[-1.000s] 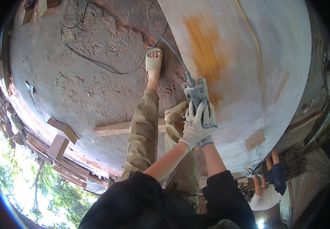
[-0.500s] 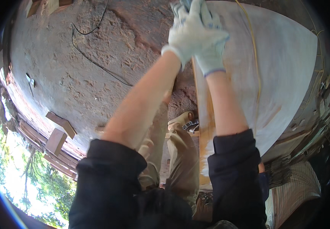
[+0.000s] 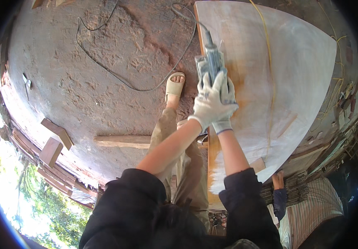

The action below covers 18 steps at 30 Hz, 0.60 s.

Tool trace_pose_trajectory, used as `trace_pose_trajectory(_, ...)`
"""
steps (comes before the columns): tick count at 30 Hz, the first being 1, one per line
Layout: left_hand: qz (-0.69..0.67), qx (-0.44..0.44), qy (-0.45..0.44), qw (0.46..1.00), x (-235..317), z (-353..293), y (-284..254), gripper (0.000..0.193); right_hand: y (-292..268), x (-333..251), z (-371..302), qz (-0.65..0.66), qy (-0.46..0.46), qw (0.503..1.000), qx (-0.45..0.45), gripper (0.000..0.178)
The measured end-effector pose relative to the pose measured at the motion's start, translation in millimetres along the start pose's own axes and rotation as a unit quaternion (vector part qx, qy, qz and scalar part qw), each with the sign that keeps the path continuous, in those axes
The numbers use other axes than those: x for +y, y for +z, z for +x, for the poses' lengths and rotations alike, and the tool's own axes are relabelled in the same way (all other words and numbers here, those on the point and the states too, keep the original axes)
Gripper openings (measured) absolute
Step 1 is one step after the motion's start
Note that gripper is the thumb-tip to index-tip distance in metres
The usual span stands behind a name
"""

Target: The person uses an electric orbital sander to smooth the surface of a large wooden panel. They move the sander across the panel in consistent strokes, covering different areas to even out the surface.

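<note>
Both of my hands wear white knit gloves and are on a grey-blue corded power sander [image 3: 215,58]. My left hand [image 3: 211,103] lies over the tool's rear, its fingers curled onto the body and overlapping my other hand. Partly hidden beneath it, my right hand [image 3: 228,93] grips the tool's handle. The sander sits along the left edge of a large board [image 3: 299,70] with a curved right side. The board's surface is whitish and dusty, with orange-brown wood showing along that left edge. The sander's underside cannot be seen.
A black power cord [image 3: 100,62] loops across the rough earthen floor, and a yellow cord [image 3: 268,41] crosses the board. A timber strip [image 3: 123,141] lies left of my legs, with wood blocks [image 3: 51,151] farther left. Another person's foot [image 3: 277,179] is at the lower right, near a striped sheet [image 3: 317,203].
My hands have drawn the sander back toward my body along the board's left edge. The tool and its cord now show more fully, and my sandalled left foot has come into view.
</note>
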<state>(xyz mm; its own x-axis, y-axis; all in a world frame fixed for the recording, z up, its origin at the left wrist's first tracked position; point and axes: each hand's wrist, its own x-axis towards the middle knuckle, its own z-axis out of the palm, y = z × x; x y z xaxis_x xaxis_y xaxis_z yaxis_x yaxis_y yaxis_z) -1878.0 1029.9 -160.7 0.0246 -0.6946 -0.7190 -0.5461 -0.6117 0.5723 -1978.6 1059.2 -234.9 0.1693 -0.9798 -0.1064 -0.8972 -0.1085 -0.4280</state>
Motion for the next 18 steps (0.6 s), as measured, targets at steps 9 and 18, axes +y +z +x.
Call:
trace_pose_trajectory(9,-0.048,0.056,0.062,0.995,41.8,108.4,-79.7,0.113,-2.8,4.7,128.8,-0.027,-0.091,0.995,0.038,0.058)
trace_pose_trajectory(18,0.113,0.091,0.165,0.976,88.6,163.6,-56.2,0.090,-1.9,16.6,170.7,0.018,-0.084,0.994,0.063,0.058)
